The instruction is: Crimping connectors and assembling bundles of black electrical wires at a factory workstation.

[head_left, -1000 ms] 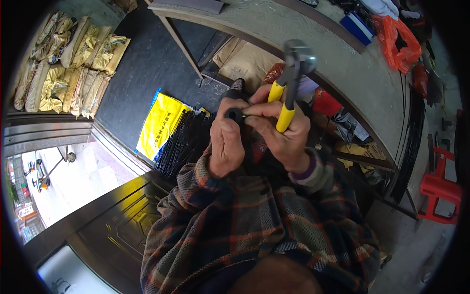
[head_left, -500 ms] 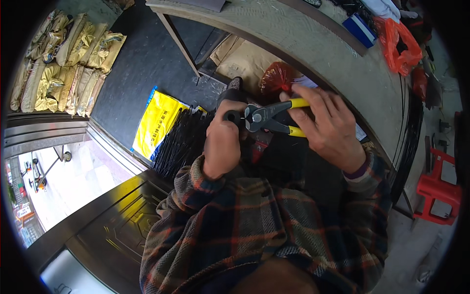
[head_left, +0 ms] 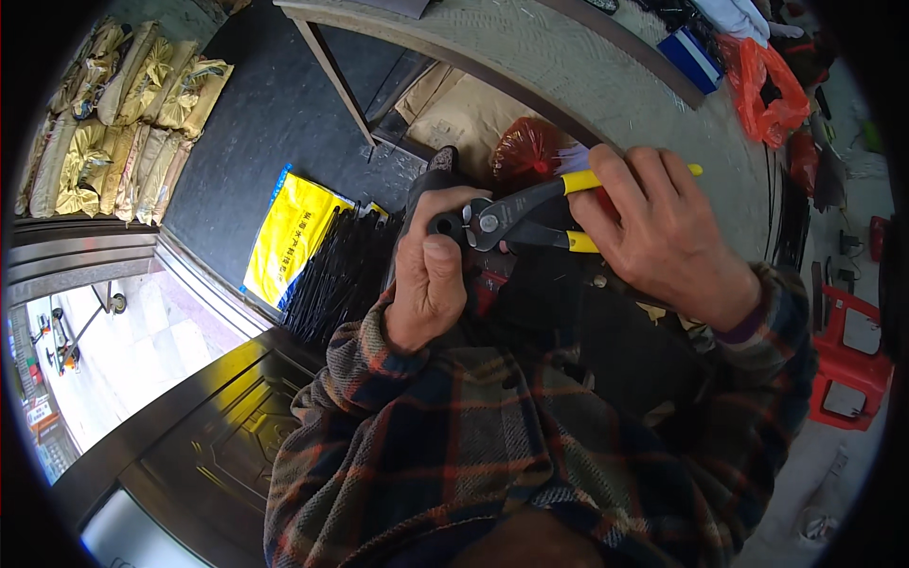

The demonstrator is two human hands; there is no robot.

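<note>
My left hand (head_left: 423, 298) is wrapped round a black tube (head_left: 445, 225), its round open end pointing up at me. My right hand (head_left: 672, 232) has its fingers curled over the yellow-tipped handles of a pair of dark end-cutting pincers (head_left: 521, 210). The handles stand apart. The pincers' head is right against the tube's end, beside my left fingers. A small bright bit shows at the jaws, too small to name. Left of my left hand lies a bundle of thin black rods (head_left: 331, 275), partly on a yellow packet (head_left: 295, 232).
A grey workbench (head_left: 492, 28) with a metal leg spans the far side. Below it sits a red plastic bag (head_left: 525, 151). Stacked wrapped bundles (head_left: 133, 123) are at far left, a red stool (head_left: 847, 364) at right. A dark panelled door (head_left: 208, 426) is near left.
My right hand has shifted to the right and closed further over the pincers' handles, which are spread wider. The pincers' head stays by the tube. The whole view has shifted slightly.
</note>
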